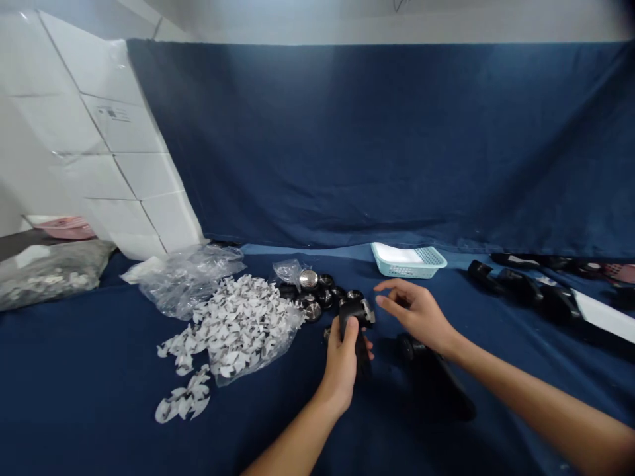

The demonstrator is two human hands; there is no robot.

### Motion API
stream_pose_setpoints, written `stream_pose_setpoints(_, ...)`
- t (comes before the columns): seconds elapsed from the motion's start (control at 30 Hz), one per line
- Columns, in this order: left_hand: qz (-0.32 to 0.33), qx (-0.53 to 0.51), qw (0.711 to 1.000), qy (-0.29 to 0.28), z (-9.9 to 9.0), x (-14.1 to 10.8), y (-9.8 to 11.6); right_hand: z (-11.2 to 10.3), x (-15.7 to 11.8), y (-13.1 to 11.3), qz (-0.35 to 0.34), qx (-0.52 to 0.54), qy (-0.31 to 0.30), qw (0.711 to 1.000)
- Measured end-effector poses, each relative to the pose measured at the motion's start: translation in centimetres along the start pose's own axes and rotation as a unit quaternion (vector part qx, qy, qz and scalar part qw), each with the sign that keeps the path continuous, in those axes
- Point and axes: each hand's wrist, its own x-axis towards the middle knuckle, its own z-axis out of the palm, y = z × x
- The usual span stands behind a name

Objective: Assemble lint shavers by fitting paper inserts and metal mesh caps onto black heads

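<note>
Left grip closed around black plastic device. Right grip half open, empty, just beside device. Round black caps and steel dome directly behind, on blue cloth-covered counter; white paper pieces farther left.

Here we go, two bare arms in the shot! The left forearm runs in smooth and slim, skin showing all the way to the bottom edge of the view. The right forearm answers it, slender and uncovered right out to the frame. Now the left hand and right hand, bare as well, with long, slim fingers and softly rounded knuckles. Nails? Too small to call from here! The right wrist, narrow and smooth, is bare skin straight across.
</note>
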Motion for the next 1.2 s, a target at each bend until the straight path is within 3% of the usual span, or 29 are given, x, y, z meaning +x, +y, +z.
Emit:
stream_pose_setpoints(0.17, -0.084, -0.034, 0.993, -0.08, 0.2, -0.4, -0.3, -0.3, 1.4, -2.5, -0.067, -0.051, 0.02, 0.996)
stream_pose_setpoints(0.33, -0.2, -0.059, 0.962, -0.177, 0.2, -0.6, -0.9, 1.3, 4.5, -6.3, -0.13, -0.165, -0.08, 0.974)
stream_pose_setpoints(0.47, -0.29, -0.05, 0.931, -0.217, -0.4, -0.2, -1.9, 4.1, 7.2, -5.7, -0.143, -0.292, -0.218, 0.92)
stream_pose_setpoints(0.63, -0.272, 0.074, 0.931, -0.234, -0.9, -0.2, -2.9, 8.2, 7.0, -2.4, -0.134, -0.385, -0.41, 0.816)
stream_pose_setpoints(0.77, -0.253, 0.117, 0.931, -0.234, -0.6, -0.7, -2.6, 10.5, 4.8, -2.3, -0.137, -0.398, -0.475, 0.773)
stream_pose_setpoints(0.9, -0.224, 0.137, 0.936, -0.234, -0.4, -1.3, -2.3, 11.1, 3.5, -2.5, -0.143, -0.39, -0.457, 0.786)
stream_pose_setpoints(1.2, -0.231, 0.139, 0.932, -0.241, -0.5, -1.1, -2.3, 9.4, 3.6, -0.9, -0.144, -0.248, -0.389, 0.876)
